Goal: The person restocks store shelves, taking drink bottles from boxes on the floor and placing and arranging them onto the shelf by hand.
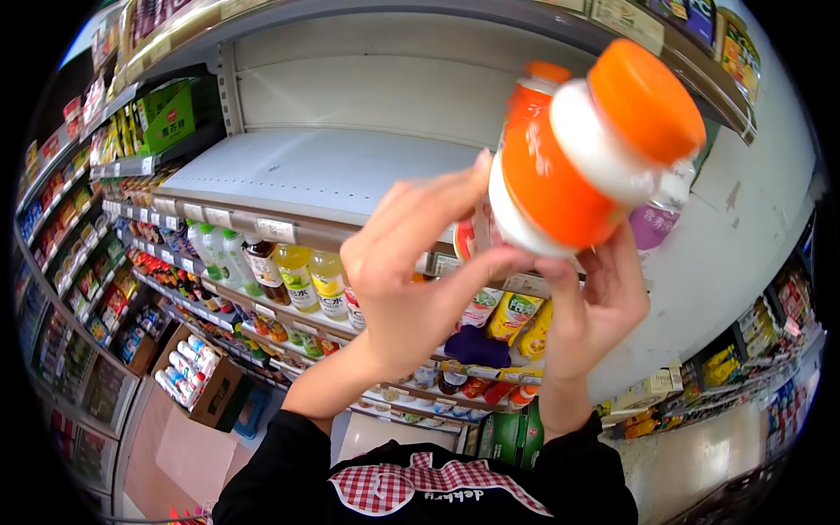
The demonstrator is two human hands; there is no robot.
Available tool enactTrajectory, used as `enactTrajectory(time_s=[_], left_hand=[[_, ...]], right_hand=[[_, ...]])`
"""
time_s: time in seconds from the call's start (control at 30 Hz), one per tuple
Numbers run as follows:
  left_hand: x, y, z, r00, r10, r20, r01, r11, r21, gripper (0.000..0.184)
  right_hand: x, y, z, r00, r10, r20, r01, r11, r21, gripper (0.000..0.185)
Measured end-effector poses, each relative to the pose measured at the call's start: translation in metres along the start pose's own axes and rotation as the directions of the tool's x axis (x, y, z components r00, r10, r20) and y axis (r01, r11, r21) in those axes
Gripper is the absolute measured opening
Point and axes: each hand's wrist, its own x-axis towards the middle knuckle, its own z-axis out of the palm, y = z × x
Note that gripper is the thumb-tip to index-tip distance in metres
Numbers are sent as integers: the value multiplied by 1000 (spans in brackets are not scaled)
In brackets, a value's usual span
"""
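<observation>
An orange and white bottle (560,175) with an orange cap is held up close to the camera, tilted with its cap toward the upper right. My left hand (420,254) grips its lower left side, thumb under the base. Fingers of my right hand (599,297) are curled against the bottle's underside. Behind it, a second orange bottle (529,96) shows in part; what supports it is hidden. A purple-labelled container (661,206) appears to the right, partly covered by the held bottle.
A bare grey shelf (297,171) spans the upper middle. Below stand drink bottles (297,276) and yellow pouches (514,317). An open carton of bottles (214,385) is on the floor at lower left. A pale wall (744,192) rises at right.
</observation>
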Motion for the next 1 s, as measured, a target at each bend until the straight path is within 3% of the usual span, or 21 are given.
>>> enactTrajectory(time_s=[0.2,0.3,0.5,1.0], left_hand=[[15,-29,29,999,-1,-36,-4,992,-127,51],[13,-42,36,1000,1,-25,-4,993,-119,48],[11,-47,45,986,-164,39,168,957,-235,48],[17,-48,53,995,-94,45,100,982,-161,48]], right_hand=[[25,28,-4,996,-86,18,86,996,-8,66],[26,38,-6,998,-45,36,47,998,-47,64],[26,54,-8,999,7,32,-5,999,-54,61],[32,54,-8,996,93,-19,-94,993,-65,55]])
